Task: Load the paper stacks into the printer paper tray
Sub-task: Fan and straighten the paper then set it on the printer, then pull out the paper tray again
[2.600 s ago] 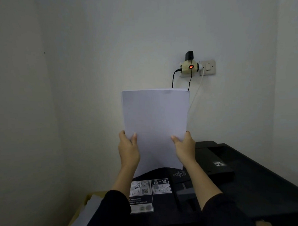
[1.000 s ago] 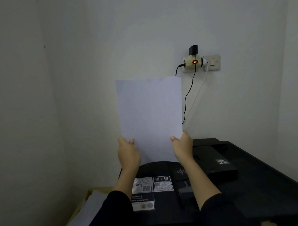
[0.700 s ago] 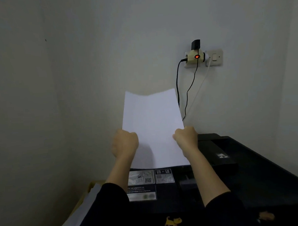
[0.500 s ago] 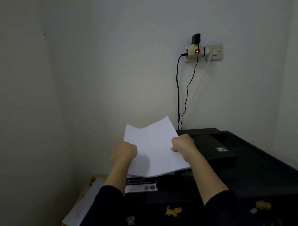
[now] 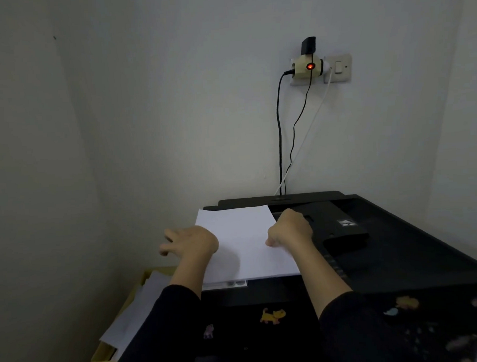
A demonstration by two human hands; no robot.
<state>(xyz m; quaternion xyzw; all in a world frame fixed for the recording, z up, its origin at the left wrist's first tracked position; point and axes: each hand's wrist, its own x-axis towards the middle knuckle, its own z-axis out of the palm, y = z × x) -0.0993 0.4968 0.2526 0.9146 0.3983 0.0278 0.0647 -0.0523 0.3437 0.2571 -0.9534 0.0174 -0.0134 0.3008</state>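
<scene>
Paper stack [image 5: 243, 243] lies flat on the printer [image 5: 385, 256] top, far edge toward the rear feed. Right hand [image 5: 288, 230] pinches its right edge, probably to steer. Left hand [image 5: 191, 243] is loose with fingers spread at the left edge.

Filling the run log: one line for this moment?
step: load paper | paper stack: flat on printer | left hand: open, at left edge | right hand: grips right edge

Office or home-office print corner. Evidence: black plastic printer [image 5: 399, 256] against plain white walls [image 5: 173, 101], stack of white paper [image 5: 243, 243] on its top; cream plug adapter with lit red lamp [image 5: 306, 67] on the wall socket [image 5: 338, 76], dark cables [image 5: 279, 138] dropping behind the printer's rear edge; yellow box of white sheets [image 5: 102, 353] beside its left edge.
</scene>
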